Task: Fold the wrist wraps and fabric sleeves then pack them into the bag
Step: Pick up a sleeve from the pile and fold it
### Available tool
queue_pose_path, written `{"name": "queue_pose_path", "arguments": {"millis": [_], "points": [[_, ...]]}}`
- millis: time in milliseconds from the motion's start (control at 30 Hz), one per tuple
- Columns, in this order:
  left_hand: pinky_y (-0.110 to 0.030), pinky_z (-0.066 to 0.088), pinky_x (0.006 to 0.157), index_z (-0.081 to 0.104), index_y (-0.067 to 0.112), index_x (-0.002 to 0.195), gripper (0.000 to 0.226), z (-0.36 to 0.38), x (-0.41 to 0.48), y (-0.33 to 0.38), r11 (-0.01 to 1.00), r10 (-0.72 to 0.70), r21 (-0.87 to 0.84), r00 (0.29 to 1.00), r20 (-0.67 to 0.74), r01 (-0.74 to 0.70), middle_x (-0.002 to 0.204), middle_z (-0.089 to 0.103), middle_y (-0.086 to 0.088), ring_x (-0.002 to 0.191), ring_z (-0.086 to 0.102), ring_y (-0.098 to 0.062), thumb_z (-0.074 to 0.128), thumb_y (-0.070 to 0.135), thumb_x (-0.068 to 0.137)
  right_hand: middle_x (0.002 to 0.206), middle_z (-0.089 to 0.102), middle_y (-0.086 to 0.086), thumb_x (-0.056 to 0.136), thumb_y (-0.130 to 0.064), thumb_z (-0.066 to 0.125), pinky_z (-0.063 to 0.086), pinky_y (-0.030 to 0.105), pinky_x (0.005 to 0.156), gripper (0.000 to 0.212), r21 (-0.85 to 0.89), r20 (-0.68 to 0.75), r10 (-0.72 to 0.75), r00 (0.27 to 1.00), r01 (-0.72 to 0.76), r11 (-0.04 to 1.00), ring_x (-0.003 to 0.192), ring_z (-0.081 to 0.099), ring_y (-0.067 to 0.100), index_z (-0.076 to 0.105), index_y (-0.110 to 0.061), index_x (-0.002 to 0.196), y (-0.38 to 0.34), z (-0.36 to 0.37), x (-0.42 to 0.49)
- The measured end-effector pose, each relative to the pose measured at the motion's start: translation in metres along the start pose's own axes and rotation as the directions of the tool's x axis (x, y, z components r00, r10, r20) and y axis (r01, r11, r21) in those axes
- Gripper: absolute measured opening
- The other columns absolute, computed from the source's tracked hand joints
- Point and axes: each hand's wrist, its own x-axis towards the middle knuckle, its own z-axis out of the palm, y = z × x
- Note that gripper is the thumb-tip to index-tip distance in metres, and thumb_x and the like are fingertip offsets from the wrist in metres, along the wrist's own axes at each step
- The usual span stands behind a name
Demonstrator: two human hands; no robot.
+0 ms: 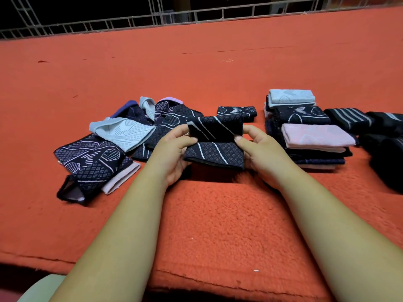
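I see left hand [174, 149], right hand [259, 147] pinching sleeve [216, 147] mid-fold; next, I think: flatten, lay on stack [314, 136] (bag unseen).

Dark sleeve [214, 147]: white diagonal stripes; half folded; centre
Loose pile [104, 149]: unfolded; left
Folded stack [314, 136]: neat; right
Striped wraps [349, 119]: far right

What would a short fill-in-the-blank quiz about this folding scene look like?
1. The left hand and right hand pinch a dark knitted fabric sleeve with ____ diagonal stripes.
2. The neat stack of folded fabric sleeves lies on the person's ____ side.
3. The loose heap of unfolded patterned sleeves lies on their ____ side.
Missing: white; right; left.
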Motion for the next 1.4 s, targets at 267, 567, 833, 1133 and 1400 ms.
{"name": "queue_pose_path", "arguments": {"millis": [267,567,833,1133,1400], "points": [[-0.036,0.060,0.072,0.075,0.003,0.102,0.037,0.003,-0.001,0.004,0.977,-0.018,-0.211,1.000,-0.025,0.013,0.105,0.071,-0.021,0.085,0.071,-0.031,0.040,0.005,0.091,0.109,0.072,0.013,0.110,-0.020,0.048,0.060,0.040,0.067,0.027,0.268,0.003,0.057,0.998,-0.056,0.962,0.082,0.072,0.026,0.073,-0.025,0.120,-0.008,0.003,0.000],[-0.035,0.057,0.096,0.062,0.021,0.138,0.055,0.003,0.004,-0.011,0.992,0.012,0.124,1.000,0.009,-0.013,0.124,0.075,-0.011,0.107,0.074,-0.021,0.076,0.003,0.088,0.114,0.077,0.003,0.093,0.002,0.060,0.059,0.046,0.091,0.051,-0.118,-0.111,-0.123,0.986,0.110,0.987,0.104,0.075,0.028,0.072,-0.040,0.121,-0.002,0.002,-0.004],[-0.041,0.065,0.064,0.049,0.012,0.127,0.044,0.011,-0.001,-0.013,0.941,0.133,0.327,0.983,-0.123,-0.087,0.114,0.069,-0.016,0.091,0.076,-0.018,0.078,0.009,0.094,0.108,0.075,-0.019,0.094,-0.014,0.071,0.049,0.024,0.088,0.019,-0.465,-0.247,-0.250,0.936,0.112,0.878,0.095,0.067,0.003,0.075,-0.033,0.095,0.007,-0.003,0.004],[-0.046,0.067,0.075,0.059,0.011,0.098,0.018,0.022,0.002,-0.016,0.862,0.317,0.478,0.914,-0.255,-0.166,0.098,0.066,-0.007,0.072,0.077,-0.013,0.076,0.018,0.096,0.122,0.061,-0.013,0.097,-0.011,0.063,0.036,0.003,0.091,0.035,-0.653,-0.171,-0.377,0.910,0.182,0.736,0.102,0.056,0.003,0.073,-0.029,0.125,0.011,0.002,0.006],[-0.047,0.062,0.083,0.060,0.032,0.089,0.014,0.040,0.042,0.003,0.779,0.419,0.588,0.878,-0.230,-0.217,0.091,0.073,0.004,0.080,0.077,-0.016,0.072,0.023,0.087,0.115,0.057,-0.001,0.095,-0.007,0.067,0.039,0.021,0.094,0.020,-0.653,-0.395,-0.508,0.766,0.155,0.741,0.101,0.055,0.011,0.063,-0.022,0.108,-0.007,0.009,0.040]]}}
